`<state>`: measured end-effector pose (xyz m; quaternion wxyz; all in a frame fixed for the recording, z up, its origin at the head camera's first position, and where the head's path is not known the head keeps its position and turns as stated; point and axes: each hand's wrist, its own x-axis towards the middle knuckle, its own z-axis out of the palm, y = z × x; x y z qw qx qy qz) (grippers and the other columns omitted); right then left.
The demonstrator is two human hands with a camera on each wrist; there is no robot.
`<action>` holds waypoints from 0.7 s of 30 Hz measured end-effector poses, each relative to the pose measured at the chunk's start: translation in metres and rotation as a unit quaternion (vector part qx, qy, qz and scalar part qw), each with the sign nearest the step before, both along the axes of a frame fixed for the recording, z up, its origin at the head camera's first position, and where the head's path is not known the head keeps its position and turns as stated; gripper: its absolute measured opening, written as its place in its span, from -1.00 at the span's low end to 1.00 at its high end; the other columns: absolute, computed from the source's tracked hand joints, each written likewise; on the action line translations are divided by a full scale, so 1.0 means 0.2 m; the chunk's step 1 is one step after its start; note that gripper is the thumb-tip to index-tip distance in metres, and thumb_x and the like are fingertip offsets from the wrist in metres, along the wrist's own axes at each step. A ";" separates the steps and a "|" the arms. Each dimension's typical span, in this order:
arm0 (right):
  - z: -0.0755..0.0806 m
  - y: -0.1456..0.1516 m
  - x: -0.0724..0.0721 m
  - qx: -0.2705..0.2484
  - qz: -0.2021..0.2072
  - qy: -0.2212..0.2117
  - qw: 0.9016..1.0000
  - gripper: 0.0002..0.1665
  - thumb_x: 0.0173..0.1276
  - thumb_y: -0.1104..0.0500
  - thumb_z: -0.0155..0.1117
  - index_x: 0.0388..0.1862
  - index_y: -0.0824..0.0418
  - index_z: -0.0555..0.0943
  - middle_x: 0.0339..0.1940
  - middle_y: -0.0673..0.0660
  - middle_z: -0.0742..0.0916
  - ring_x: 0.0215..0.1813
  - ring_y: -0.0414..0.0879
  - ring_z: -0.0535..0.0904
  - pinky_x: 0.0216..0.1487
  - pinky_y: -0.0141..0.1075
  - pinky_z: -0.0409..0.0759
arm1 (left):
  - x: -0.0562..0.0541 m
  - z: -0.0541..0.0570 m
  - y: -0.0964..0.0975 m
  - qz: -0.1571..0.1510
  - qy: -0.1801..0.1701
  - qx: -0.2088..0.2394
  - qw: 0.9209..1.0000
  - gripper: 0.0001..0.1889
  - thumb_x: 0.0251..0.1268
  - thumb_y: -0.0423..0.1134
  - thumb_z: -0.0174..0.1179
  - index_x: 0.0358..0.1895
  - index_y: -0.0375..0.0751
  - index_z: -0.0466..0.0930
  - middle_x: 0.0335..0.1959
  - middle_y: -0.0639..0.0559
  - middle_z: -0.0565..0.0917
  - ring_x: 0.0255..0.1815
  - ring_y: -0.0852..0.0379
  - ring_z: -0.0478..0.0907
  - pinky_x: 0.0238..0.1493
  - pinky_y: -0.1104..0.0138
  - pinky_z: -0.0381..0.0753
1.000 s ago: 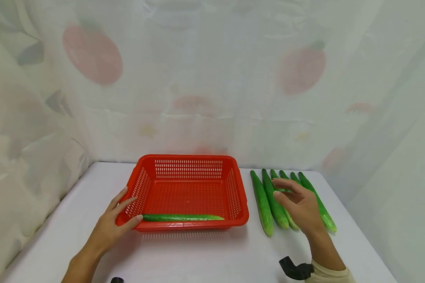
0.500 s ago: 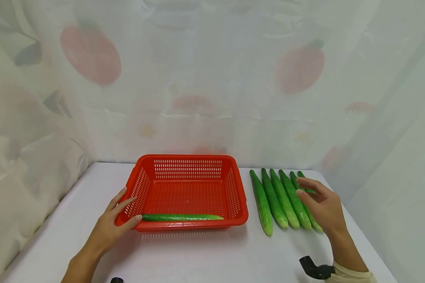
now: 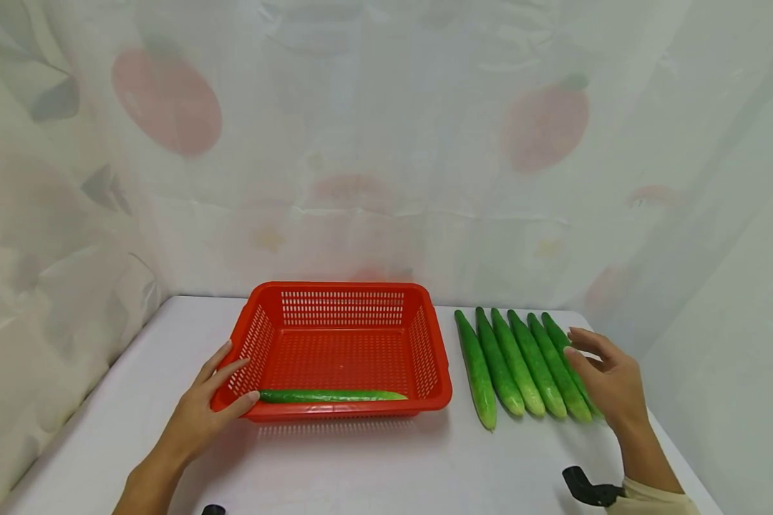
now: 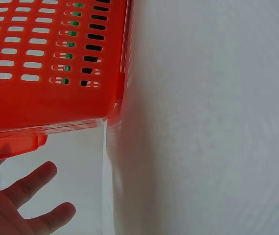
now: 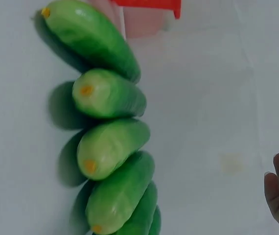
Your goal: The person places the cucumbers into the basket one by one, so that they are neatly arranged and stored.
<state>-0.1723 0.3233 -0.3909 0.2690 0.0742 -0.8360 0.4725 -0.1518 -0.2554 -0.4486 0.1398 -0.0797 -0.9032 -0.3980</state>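
The cucumbers [image 3: 536,363] looked stiff, perhaps slippery, best taken mid-length; the right hand [image 3: 608,383] held nothing; the left hand [image 3: 200,411], fingers spread, touched the basket [image 3: 344,410].

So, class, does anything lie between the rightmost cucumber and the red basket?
Yes: five other cucumbers lie side by side between the rightmost cucumber and the red basket, whose raised right wall faces them.

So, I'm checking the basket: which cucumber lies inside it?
The cucumber lying crosswise at the near side of the red basket; the six other cucumbers lie in a row on the table.
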 end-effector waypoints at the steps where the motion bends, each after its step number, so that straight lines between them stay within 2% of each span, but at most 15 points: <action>1: -0.01 0.02 0.00 0.006 -0.009 -0.004 1.000 -0.57 0.32 0.34 0.30 0.18 0.36 0.56 0.01 -0.06 0.66 -0.02 -0.35 0.53 -0.10 -0.58 0.46 | 0.00 0.00 0.00 0.000 0.000 0.000 1.000 -0.40 0.20 0.00 0.32 0.27 -0.18 0.48 0.51 0.07 0.08 0.35 -0.27 0.18 0.02 -0.30 0.27; 7: -0.07 0.11 -0.03 0.028 -0.045 -0.021 0.998 -0.57 0.34 0.28 0.31 0.17 0.35 0.56 -0.04 -0.18 0.66 -0.03 -0.41 0.51 -0.10 -0.63 0.40 | 0.00 0.00 0.00 0.003 -0.002 -0.003 1.000 -0.40 0.21 0.02 0.30 0.28 -0.17 0.48 0.51 0.09 0.07 0.35 -0.27 0.18 0.00 -0.31 0.29; 13: -0.11 0.17 -0.04 0.050 -0.077 -0.043 0.995 -0.56 0.38 0.18 0.28 0.20 0.31 0.55 -0.01 0.03 0.68 -0.04 -0.47 0.48 -0.13 -0.64 0.37 | 0.00 0.00 0.00 0.003 -0.002 -0.003 1.000 -0.40 0.21 0.01 0.31 0.28 -0.18 0.48 0.51 0.09 0.07 0.34 -0.25 0.18 0.01 -0.27 0.31; 21: -0.17 0.23 -0.03 0.069 -0.087 -0.075 0.991 -0.52 0.41 0.11 0.24 0.21 0.34 0.51 0.01 0.20 0.65 -0.08 -0.51 0.43 -0.17 -0.63 0.36 | 0.01 0.00 0.00 0.004 -0.001 -0.006 1.000 -0.40 0.21 0.02 0.30 0.28 -0.18 0.48 0.51 0.07 0.07 0.34 -0.26 0.18 0.00 -0.28 0.33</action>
